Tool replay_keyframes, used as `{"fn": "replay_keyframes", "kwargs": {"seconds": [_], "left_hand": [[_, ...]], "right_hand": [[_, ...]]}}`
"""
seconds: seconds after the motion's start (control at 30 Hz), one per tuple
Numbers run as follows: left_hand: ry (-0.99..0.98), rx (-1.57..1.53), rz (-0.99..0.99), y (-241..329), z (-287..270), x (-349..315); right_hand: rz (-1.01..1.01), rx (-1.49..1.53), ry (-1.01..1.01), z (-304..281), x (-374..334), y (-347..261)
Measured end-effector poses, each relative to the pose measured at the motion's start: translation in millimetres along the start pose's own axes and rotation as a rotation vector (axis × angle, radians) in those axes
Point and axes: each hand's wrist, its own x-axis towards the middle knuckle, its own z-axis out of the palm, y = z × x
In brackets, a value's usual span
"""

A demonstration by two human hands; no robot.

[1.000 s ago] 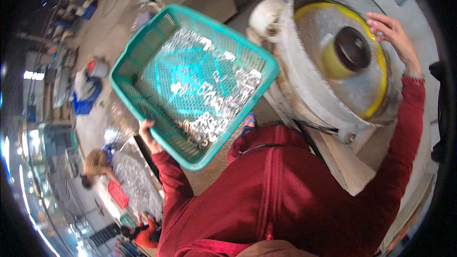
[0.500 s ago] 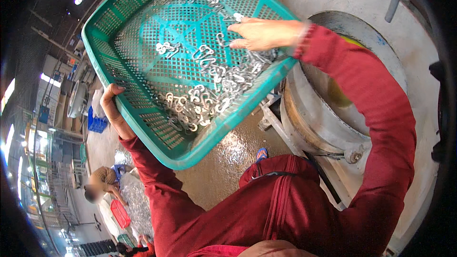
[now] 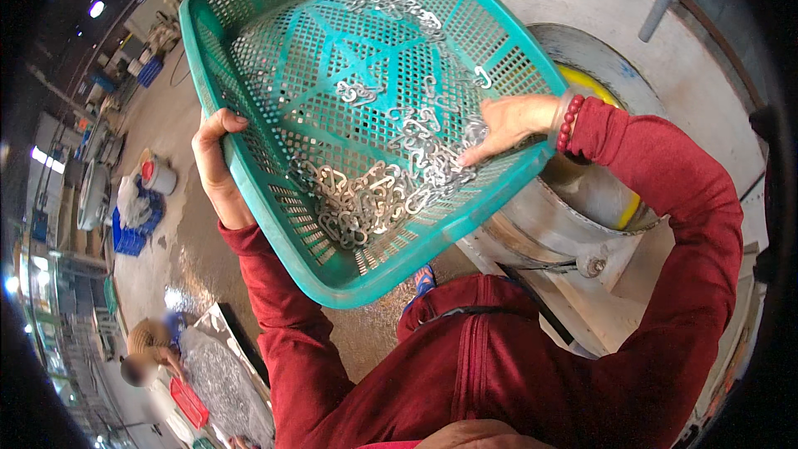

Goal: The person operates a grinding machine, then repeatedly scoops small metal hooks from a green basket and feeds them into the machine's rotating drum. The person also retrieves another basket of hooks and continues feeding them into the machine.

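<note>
A green perforated plastic basket hangs tilted in front of me. My left hand grips its left rim, thumb over the edge and the other fingers hidden beneath. Loose curved metal hooks, silvery and roughly S-shaped, are heaped along the near side. Smaller clusters lie at the middle and far side. My right hand reaches over the right rim into the basket, thumb and fingers apart beside the hooks, with nothing visibly held. Red beads circle that wrist.
Beneath the basket's right side stands a round metal drum with a yellow inner edge. At left, a person bends over a heap of metal pieces near a red basket. Blue crates and a white bucket stand on the wet floor.
My right hand has moved nearer, from the far right of the basket toward the heaped hooks. More hooks lie gathered on the near side. The view has shifted; my left hand keeps its grip.
</note>
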Motion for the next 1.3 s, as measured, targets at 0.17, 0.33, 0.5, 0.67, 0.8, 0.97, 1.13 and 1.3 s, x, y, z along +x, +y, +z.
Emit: {"fn": "replay_keyframes", "kwargs": {"seconds": [0.17, 0.33, 0.5, 0.67, 0.8, 0.97, 1.13, 1.3], "left_hand": [[-0.062, 0.002, -0.008, 7, 1, 6], [-0.052, 0.0, -0.027, 6, -5, 10], [0.114, 0.098, -0.033, -2, -3, 16], [0.132, 0.253, 0.079, -1, -4, 4], [0.097, 0.253, 0.077, -4, -7, 1], [0.068, 0.322, 0.085, -5, -6, 4], [0.124, 0.384, 0.087, -3, -7, 5], [0.121, 0.351, 0.008, 0, -10, 6]], "right_hand": [[0.077, 0.036, 0.239, 18, -9, -8], [0.016, 0.11, 0.256, 21, 0, -18], [-0.111, 0.208, 0.246, 14, 1, -22], [-0.358, 0.254, 0.347, 16, -6, -34], [-0.208, 0.887, 0.037, 13, -4, -36], [-0.564, 1.242, 0.12, -10, -7, -14], [-0.656, 1.412, 0.256, -31, -54, 30], [-0.88, 1.733, 0.248, -23, -131, 93]]}}
